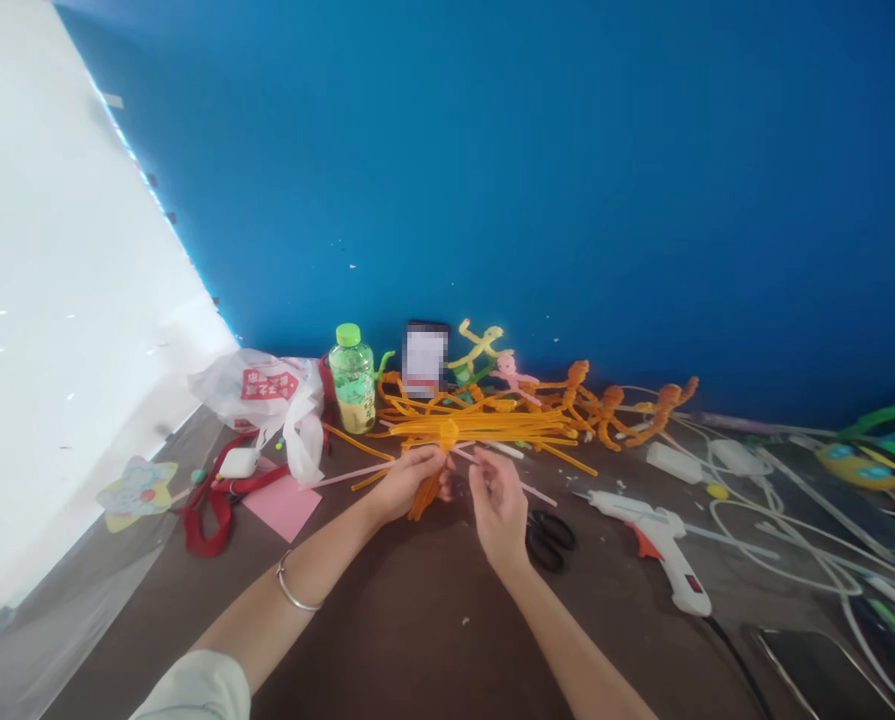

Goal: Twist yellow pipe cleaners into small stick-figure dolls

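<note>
My left hand (411, 482) is closed around an orange pipe-cleaner piece (426, 492), whose rounded yellow-orange top shows above the fingers and whose strands hang below. Close beside it on the right, my right hand (498, 500) has its thumb and fingertips pinched on a thin pale pink pipe cleaner (538, 494). Another pale pink length (357, 473) sticks out to the left of my left hand. Behind both hands lies a loose pile of orange pipe cleaners (492, 428). Black-handled scissors (548, 540) lie next to my right wrist, partly hidden by it.
A white glue gun (661, 540) and tangled white cables (784, 500) lie to the right, with a phone (822, 672) nearer. Orange figures (612, 412) and a pink figure (513, 378) stand behind. Leftward are a green-capped bottle (353, 385), a plastic bag (267, 395) and a red strap (208, 520).
</note>
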The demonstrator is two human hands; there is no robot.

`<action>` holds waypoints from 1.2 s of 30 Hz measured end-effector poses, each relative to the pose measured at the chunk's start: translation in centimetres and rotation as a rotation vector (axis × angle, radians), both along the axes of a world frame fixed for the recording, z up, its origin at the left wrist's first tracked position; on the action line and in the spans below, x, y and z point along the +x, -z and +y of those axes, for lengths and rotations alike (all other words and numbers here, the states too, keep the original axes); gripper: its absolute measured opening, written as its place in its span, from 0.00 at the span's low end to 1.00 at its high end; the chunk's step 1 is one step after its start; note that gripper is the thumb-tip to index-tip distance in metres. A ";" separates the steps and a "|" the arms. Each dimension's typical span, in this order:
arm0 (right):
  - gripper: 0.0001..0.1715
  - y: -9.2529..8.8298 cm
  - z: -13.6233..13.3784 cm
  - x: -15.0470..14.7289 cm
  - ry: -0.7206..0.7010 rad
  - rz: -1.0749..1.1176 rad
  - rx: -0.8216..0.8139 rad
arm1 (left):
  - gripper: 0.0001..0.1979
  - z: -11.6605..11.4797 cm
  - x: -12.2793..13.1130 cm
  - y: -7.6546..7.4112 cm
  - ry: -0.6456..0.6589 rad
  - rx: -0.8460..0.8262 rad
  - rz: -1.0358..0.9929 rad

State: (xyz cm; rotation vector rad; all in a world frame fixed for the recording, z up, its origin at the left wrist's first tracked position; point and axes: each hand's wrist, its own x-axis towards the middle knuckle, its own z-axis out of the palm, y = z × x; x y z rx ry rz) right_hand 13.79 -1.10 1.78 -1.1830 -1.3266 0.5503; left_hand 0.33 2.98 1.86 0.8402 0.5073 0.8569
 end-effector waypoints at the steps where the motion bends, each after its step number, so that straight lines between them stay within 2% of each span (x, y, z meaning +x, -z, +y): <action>1: 0.18 0.0 0.2 0.2 -0.058 0.094 -0.041 | 0.14 0.0 -0.1 -0.1 0.039 -0.004 0.034; 4: 0.31 -0.4 0.8 0.9 -0.310 0.307 -0.143 | 0.15 -0.1 -0.4 -0.2 0.137 0.016 0.155; 6: 0.35 -0.8 0.9 1.3 -0.420 0.334 -0.165 | 0.16 0.0 -0.6 -0.3 0.154 0.050 0.198; 7: 0.34 -1.0 1.0 1.4 -0.453 0.321 -0.167 | 0.16 0.1 -0.8 -0.3 0.158 0.065 0.210; 9: 0.27 -1.5 1.0 1.8 -0.482 0.252 -0.162 | 0.15 0.3 -1.0 -0.3 0.161 0.085 0.229; 13: 0.11 -2.1 1.1 2.3 -0.432 0.061 -0.104 | 0.14 0.7 -1.3 -0.3 0.153 0.062 0.240; 18: 0.08 -1.3 1.2 2.4 -0.309 -0.093 -0.023 | 0.14 0.5 -1.0 -0.1 0.161 0.053 0.183; 23: 0.07 -0.1 1.2 2.1 -0.223 -0.155 0.041 | 0.13 -0.1 -0.3 0.2 0.078 0.037 0.150; 27: 0.07 -0.1 1.2 1.7 -0.232 -0.094 0.049 | 0.13 -0.5 0.1 0.1 0.088 -0.006 0.138; 32: 0.26 -0.4 1.3 1.7 -0.297 0.214 -0.043 | 0.13 -0.5 0.2 -0.1 0.073 -0.054 0.126; 36: 0.22 0.0 1.1 1.9 -0.243 0.287 -0.074 | 0.14 -0.2 0.0 0.0 0.006 -0.016 0.079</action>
